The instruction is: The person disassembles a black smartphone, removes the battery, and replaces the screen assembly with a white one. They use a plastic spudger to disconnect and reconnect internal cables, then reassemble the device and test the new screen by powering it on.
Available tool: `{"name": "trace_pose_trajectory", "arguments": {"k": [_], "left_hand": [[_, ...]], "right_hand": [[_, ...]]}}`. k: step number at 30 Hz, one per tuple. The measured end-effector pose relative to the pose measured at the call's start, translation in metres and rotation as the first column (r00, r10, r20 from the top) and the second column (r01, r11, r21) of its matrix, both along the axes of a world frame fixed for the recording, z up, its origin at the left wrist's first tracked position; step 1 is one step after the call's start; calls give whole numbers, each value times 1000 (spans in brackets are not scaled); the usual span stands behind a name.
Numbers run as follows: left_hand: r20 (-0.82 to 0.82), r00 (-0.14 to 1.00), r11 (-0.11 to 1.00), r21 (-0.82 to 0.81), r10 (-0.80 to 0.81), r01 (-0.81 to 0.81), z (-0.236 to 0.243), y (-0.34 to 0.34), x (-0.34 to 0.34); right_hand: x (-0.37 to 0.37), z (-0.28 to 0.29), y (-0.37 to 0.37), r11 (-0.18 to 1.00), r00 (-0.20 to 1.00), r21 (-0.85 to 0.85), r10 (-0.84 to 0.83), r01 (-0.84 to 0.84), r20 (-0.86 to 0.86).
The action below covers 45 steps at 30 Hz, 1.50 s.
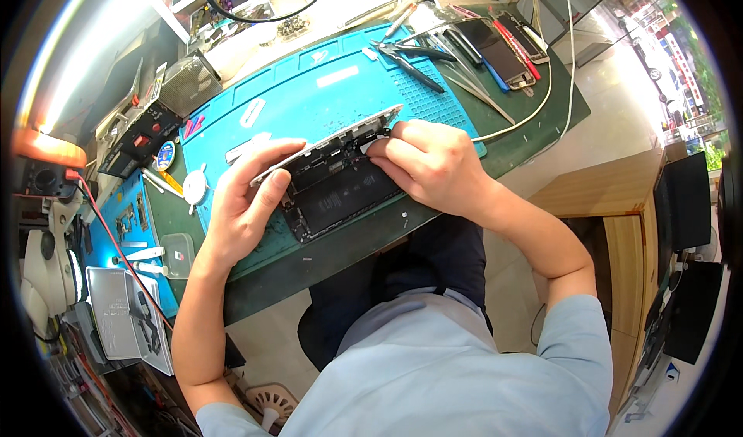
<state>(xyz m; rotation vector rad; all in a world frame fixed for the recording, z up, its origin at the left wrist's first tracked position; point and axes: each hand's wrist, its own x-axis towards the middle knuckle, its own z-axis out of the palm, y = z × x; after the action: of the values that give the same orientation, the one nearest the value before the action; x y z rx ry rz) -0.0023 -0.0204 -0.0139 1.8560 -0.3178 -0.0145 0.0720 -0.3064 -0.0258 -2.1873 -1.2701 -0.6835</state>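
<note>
An opened phone with a black body [337, 205] rests on the blue mat [263, 89], its light-edged screen panel [340, 137] tilted up along the far side over exposed internals. My left hand [249, 201] grips the left end of that raised panel, thumb and fingers on either side. My right hand [426, 162] is closed at the right end of the phone, its fingertips among the small parts and connectors between panel and body; what they pinch is too hidden to name.
Black cutters [410, 69], pens, tweezers and other phones [487, 50] lie beyond the right hand. A power unit [143, 139], solder reel [165, 156], small blue mat [108, 236] and open grey case [116, 313] stand left. A wooden cabinet [642, 243] is at right.
</note>
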Motion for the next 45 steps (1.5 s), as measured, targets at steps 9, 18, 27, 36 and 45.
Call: {"name": "trace_pose_trajectory", "arguments": {"k": [9,18,27,36,45], "left_hand": [[107,993,999,-6,-48,49,1,-8,0],[93,995,995,95,-20,11,2,-3,0],[256,950,962,246,-180,116,5,-1,4],[258,948,919,387,-188,77,12,-12,-3],[103,994,997,75,-33,25,-1,-12,-2]], "right_hand": [[4,1,-22,984,989,-102,140,-144,-44],[7,5,-13,988,987,-71,127,-134,-94],[1,1,-15,989,983,-49,133,-140,-123],[-7,-4,-28,989,987,-29,143,-145,-77],[-7,-9,-7,1000,1000,-19,-11,11,-10]]}}
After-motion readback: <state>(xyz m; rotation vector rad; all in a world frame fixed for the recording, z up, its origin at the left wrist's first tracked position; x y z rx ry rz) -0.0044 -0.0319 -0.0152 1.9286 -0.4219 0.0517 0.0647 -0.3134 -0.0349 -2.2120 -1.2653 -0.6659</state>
